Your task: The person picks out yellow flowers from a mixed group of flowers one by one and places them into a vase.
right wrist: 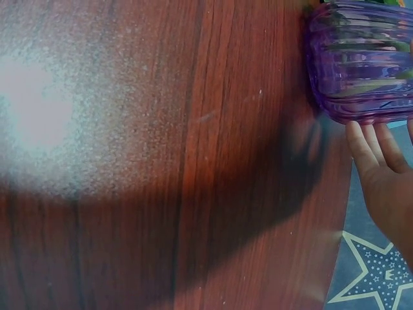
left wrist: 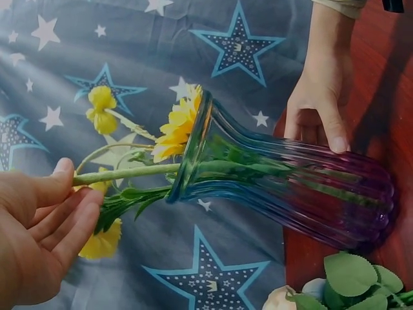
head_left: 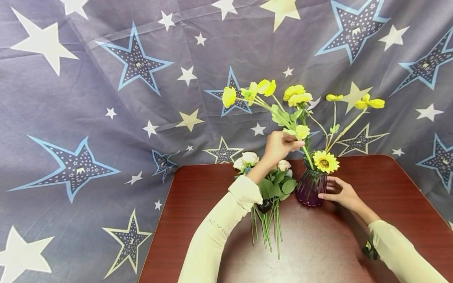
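My left hand (head_left: 277,148) pinches the green stem (left wrist: 129,173) of a yellow flower between thumb and fingers. That stem passes down through the mouth of a ribbed glass vase (head_left: 310,192), bluish at the rim and purple at the base. Around the vase's lower right side, my right hand (head_left: 342,195) holds on, thumb in front and fingers partly hidden behind. A sunflower (head_left: 326,162) leans at the rim, and thin stems with yellow blooms (head_left: 369,103) rise to the right. Through the glass in the left wrist view, stems show inside. In the right wrist view, fingers (right wrist: 362,145) touch the purple base.
Left of the vase, a bunch of pale roses (head_left: 249,158) with green leaves lies on the reddish-brown table (head_left: 382,188), its stems pointing toward the front. A star-patterned cloth (head_left: 92,118) hangs directly behind the table.
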`<state>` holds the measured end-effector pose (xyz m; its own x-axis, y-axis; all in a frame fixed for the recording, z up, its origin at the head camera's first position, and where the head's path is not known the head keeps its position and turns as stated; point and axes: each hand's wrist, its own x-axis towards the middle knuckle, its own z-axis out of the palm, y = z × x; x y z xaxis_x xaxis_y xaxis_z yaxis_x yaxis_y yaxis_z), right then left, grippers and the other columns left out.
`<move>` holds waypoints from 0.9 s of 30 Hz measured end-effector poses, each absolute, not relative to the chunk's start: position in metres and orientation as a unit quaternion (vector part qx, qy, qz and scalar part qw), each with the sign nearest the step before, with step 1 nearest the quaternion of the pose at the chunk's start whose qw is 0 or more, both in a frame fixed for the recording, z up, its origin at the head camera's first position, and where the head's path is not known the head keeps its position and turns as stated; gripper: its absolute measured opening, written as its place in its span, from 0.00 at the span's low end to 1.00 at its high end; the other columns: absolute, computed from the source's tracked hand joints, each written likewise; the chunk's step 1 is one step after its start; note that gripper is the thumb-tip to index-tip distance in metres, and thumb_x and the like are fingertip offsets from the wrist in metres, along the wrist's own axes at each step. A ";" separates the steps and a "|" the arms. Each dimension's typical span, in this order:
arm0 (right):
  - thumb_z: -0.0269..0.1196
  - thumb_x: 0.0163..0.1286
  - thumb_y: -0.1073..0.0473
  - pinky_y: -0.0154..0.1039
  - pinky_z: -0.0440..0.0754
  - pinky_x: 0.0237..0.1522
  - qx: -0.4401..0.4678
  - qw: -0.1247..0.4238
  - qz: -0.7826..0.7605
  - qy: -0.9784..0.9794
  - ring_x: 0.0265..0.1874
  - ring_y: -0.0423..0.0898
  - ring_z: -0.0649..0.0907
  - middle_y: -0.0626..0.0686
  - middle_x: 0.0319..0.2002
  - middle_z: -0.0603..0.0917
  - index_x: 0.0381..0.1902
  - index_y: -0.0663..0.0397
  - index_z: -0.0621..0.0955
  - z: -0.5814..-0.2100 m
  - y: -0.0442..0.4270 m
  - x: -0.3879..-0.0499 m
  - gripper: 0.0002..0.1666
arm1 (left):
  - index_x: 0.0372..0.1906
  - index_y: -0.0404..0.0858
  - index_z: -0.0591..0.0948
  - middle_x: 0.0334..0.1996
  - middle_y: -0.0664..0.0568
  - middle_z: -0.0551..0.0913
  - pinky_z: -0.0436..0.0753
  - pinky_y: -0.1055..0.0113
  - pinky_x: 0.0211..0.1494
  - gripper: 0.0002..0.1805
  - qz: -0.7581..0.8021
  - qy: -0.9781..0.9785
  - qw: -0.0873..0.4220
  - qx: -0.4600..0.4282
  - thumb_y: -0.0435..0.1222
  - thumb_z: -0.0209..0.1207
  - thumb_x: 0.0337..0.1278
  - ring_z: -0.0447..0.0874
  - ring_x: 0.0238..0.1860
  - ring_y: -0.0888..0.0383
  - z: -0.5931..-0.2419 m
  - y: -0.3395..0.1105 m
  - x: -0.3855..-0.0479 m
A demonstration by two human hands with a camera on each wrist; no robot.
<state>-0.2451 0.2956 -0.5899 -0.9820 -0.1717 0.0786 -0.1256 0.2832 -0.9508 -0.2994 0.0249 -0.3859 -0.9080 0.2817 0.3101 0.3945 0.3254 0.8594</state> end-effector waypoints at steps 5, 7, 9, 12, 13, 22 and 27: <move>0.75 0.61 0.64 0.22 0.83 0.48 -0.094 0.020 -0.597 0.797 0.45 0.23 0.82 0.25 0.44 0.82 0.64 0.62 0.73 -0.590 0.295 -0.244 0.36 | 0.37 0.31 0.90 0.30 0.41 0.91 0.89 0.70 0.32 0.10 -0.592 -0.785 0.068 -0.169 0.35 0.73 0.57 0.93 0.30 0.49 -0.388 0.031 -0.299; 0.75 0.61 0.64 0.22 0.83 0.48 -0.093 0.022 -0.600 0.794 0.45 0.23 0.82 0.25 0.44 0.82 0.64 0.61 0.73 -0.590 0.295 -0.245 0.35 | 0.36 0.31 0.90 0.30 0.41 0.91 0.88 0.73 0.31 0.09 -0.597 -0.784 0.073 -0.153 0.35 0.72 0.58 0.93 0.31 0.47 -0.388 0.033 -0.299; 0.75 0.61 0.64 0.23 0.83 0.48 -0.092 0.022 -0.603 0.792 0.45 0.23 0.82 0.25 0.44 0.82 0.64 0.60 0.73 -0.590 0.294 -0.245 0.36 | 0.36 0.31 0.89 0.29 0.42 0.91 0.87 0.75 0.30 0.09 -0.597 -0.786 0.072 -0.141 0.36 0.71 0.59 0.93 0.31 0.47 -0.388 0.036 -0.300; 0.75 0.60 0.64 0.22 0.83 0.48 -0.092 0.022 -0.605 0.791 0.45 0.23 0.83 0.26 0.44 0.82 0.64 0.60 0.73 -0.589 0.293 -0.245 0.36 | 0.35 0.31 0.89 0.29 0.42 0.91 0.87 0.75 0.30 0.09 -0.602 -0.785 0.070 -0.130 0.35 0.71 0.59 0.93 0.30 0.50 -0.387 0.039 -0.301; 0.75 0.60 0.65 0.22 0.83 0.48 -0.092 0.022 -0.605 0.791 0.45 0.23 0.83 0.26 0.44 0.82 0.64 0.61 0.73 -0.589 0.293 -0.245 0.36 | 0.35 0.31 0.88 0.29 0.42 0.91 0.87 0.75 0.30 0.09 -0.605 -0.783 0.069 -0.127 0.35 0.71 0.59 0.93 0.30 0.50 -0.386 0.040 -0.301; 0.75 0.61 0.65 0.22 0.83 0.48 -0.093 0.023 -0.607 0.789 0.46 0.23 0.83 0.25 0.45 0.82 0.64 0.59 0.73 -0.589 0.294 -0.244 0.35 | 0.34 0.28 0.88 0.30 0.38 0.90 0.91 0.64 0.35 0.07 -0.646 -0.753 0.068 -0.102 0.31 0.71 0.58 0.92 0.33 0.42 -0.391 0.042 -0.311; 0.75 0.61 0.66 0.22 0.83 0.48 -0.092 0.020 -0.610 0.787 0.45 0.24 0.83 0.25 0.44 0.82 0.61 0.52 0.74 -0.590 0.295 -0.244 0.33 | 0.34 0.28 0.88 0.29 0.37 0.90 0.92 0.57 0.38 0.07 -0.658 -0.745 0.052 -0.098 0.31 0.72 0.57 0.91 0.35 0.38 -0.392 0.039 -0.313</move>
